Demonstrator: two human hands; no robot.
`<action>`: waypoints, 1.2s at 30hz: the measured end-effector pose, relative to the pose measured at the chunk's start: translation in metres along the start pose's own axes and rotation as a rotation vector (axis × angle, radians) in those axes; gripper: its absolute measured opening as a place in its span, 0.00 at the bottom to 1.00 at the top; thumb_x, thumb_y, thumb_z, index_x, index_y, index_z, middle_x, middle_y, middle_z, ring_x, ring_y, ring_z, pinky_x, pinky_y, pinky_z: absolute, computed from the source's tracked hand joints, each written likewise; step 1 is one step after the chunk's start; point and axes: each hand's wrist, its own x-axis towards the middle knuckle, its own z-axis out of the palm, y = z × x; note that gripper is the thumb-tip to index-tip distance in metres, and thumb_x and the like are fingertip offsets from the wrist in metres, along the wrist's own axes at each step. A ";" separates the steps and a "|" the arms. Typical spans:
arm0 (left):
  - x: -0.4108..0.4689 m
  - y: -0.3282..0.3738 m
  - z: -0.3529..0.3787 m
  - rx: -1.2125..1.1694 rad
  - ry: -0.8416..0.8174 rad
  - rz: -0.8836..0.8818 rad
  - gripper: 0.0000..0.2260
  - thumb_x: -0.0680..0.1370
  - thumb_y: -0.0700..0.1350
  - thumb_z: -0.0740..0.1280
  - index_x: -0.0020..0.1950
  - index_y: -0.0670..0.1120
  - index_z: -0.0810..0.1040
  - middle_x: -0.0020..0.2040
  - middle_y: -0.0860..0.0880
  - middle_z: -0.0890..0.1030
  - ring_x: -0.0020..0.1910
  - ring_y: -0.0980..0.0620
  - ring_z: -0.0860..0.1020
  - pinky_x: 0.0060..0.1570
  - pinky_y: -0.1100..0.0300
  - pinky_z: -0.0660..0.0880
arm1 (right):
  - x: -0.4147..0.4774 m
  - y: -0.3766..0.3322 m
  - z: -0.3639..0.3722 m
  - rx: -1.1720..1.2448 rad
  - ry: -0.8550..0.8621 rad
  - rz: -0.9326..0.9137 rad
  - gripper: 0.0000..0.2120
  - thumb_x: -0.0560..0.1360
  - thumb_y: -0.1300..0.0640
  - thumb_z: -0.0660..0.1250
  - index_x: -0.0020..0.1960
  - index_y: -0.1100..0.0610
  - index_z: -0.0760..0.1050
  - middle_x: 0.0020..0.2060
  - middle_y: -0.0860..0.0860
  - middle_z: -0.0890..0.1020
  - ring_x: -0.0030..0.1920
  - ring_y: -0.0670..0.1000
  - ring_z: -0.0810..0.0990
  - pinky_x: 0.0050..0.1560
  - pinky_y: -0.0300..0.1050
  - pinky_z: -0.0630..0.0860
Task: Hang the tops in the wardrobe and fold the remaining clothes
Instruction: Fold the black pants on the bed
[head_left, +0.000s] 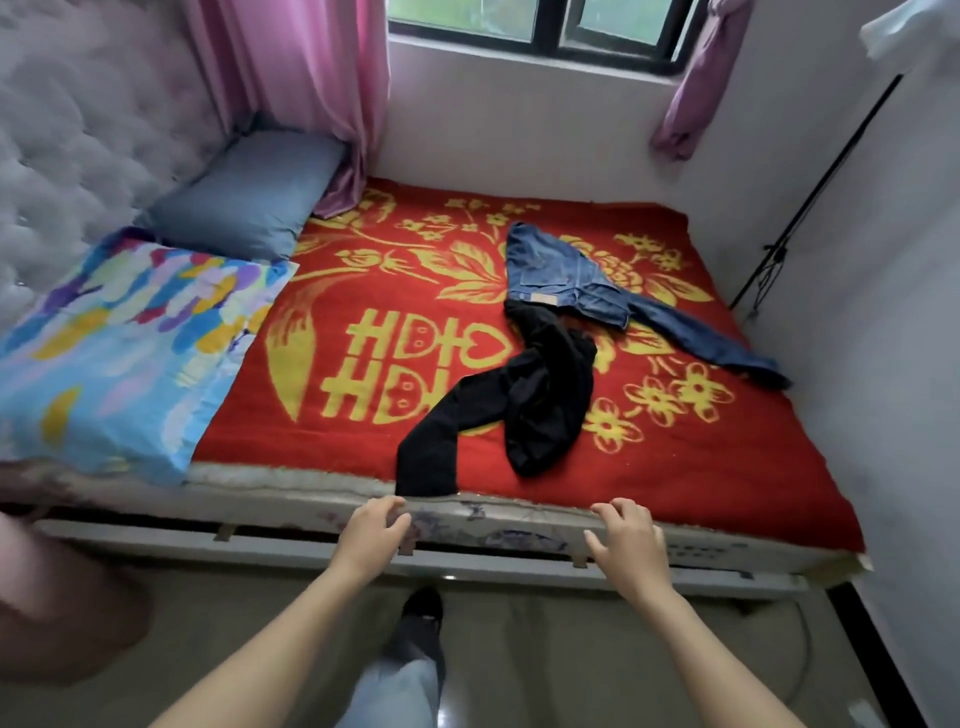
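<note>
Red-and-yellow patterned blanket (675, 467): coarse woven cloth, matt. Blue denim jeans (563, 275), far right: stiff cotton twill w/ tan patch. Black trousers (540, 400), near centre: soft matt fabric. Grey tufted headboard (78, 145), left: plush, velvety. Pink curtain (291, 67): thin cloth, slight sheen.

Red-blanketed bed (332, 431), pink curtains (291, 67), window (540, 21)

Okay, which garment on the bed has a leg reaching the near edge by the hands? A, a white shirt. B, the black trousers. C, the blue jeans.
B: one leg of the black trousers ends at the near edge of the bed beside the left hand, while the blue jeans lie farther back.
</note>
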 end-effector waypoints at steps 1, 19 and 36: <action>0.011 0.003 0.002 -0.012 -0.012 -0.007 0.16 0.79 0.46 0.61 0.66 0.44 0.73 0.63 0.46 0.75 0.61 0.49 0.73 0.59 0.55 0.71 | 0.010 0.000 0.000 -0.001 -0.009 -0.003 0.22 0.79 0.47 0.58 0.72 0.51 0.64 0.69 0.49 0.66 0.70 0.49 0.62 0.66 0.46 0.62; 0.301 0.115 0.033 0.036 -0.162 0.019 0.18 0.80 0.48 0.59 0.70 0.45 0.68 0.68 0.47 0.71 0.67 0.50 0.69 0.59 0.58 0.69 | 0.263 0.053 -0.017 0.044 -0.201 0.262 0.20 0.78 0.48 0.58 0.68 0.52 0.67 0.65 0.50 0.69 0.65 0.51 0.66 0.62 0.46 0.67; 0.391 0.192 0.064 0.036 -0.017 -0.227 0.17 0.80 0.49 0.61 0.69 0.47 0.70 0.65 0.47 0.74 0.63 0.50 0.72 0.56 0.58 0.69 | 0.469 0.097 0.002 0.200 -0.348 0.107 0.22 0.79 0.47 0.57 0.71 0.53 0.62 0.65 0.52 0.68 0.66 0.53 0.65 0.64 0.49 0.66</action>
